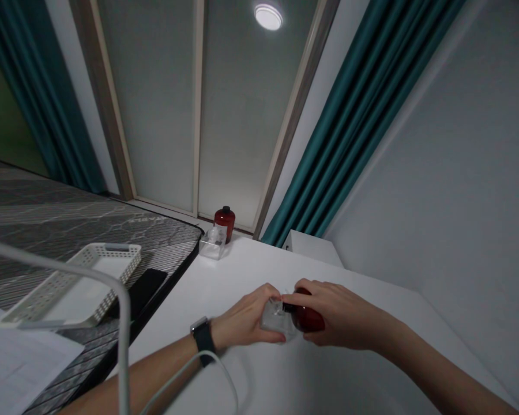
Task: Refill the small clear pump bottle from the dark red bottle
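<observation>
My right hand (346, 317) is wrapped round a dark red bottle (308, 320), which lies tilted on its side with its black neck pointing left. A clear, see-through container (273, 318) is gripped between the thumb and fingers of my left hand (246, 320). The bottle's black end meets or overlaps the container; whether they touch, I cannot tell. Both are over the white tabletop (259, 369). My fingers partly cover the bottle and the container, and the container's contents are hard to make out.
At the table's far edge stand another red bottle (225, 219) with a black cap and a clear box (213, 245). On the patterned surface at left are a white basket (47, 297), a flat black object (145, 288) and papers (21, 357). A pale cable (123, 334) crosses the foreground.
</observation>
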{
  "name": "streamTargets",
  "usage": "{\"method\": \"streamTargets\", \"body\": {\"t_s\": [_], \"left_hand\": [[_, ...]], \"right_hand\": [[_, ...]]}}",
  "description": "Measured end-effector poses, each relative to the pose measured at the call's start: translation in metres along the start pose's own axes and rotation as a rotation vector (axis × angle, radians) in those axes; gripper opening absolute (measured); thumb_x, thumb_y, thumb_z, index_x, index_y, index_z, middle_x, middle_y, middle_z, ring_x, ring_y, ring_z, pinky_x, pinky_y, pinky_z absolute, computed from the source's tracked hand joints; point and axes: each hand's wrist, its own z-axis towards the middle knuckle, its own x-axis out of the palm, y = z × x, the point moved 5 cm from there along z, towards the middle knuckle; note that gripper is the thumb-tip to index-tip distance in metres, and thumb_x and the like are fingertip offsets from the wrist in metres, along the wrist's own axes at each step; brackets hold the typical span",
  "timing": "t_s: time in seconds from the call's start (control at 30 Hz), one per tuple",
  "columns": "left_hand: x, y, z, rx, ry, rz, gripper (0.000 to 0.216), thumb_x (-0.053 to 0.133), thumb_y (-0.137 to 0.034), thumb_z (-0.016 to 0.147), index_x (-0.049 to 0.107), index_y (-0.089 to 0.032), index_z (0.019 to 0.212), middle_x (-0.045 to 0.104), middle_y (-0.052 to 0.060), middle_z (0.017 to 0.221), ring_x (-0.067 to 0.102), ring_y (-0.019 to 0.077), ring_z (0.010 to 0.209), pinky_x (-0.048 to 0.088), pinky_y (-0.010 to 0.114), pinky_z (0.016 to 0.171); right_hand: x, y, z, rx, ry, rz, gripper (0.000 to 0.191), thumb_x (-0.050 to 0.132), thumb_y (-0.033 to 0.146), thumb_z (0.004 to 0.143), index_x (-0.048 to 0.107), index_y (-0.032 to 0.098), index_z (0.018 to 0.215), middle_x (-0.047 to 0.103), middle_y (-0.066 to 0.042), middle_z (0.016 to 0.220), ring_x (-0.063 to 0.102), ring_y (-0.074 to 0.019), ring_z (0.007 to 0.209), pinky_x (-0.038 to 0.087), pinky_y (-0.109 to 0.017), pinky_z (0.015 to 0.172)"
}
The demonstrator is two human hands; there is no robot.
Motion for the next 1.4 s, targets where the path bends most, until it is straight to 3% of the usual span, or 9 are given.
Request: {"method": "streamTargets", "body": {"t_s": [1.4], "left_hand": [[-0.0007,-0.0016,0.0003,-0.005,0.005,0.001,0.065,0.085,-0.036,0.072,0.044,-0.022,0.121,0.058,0.009,0.118,0.06,0.026,0.106,0.049,0.04,0.093]], "right_hand": [[-0.0011,0.0012,0.0006,-0.013,0.007,-0.014,0.065,0.069,0.023,0.075,0.052,0.037,0.136,0.059,-0.008,0.119,0.064,-0.0298,0.101,0.046,-0.042,0.085]]}}
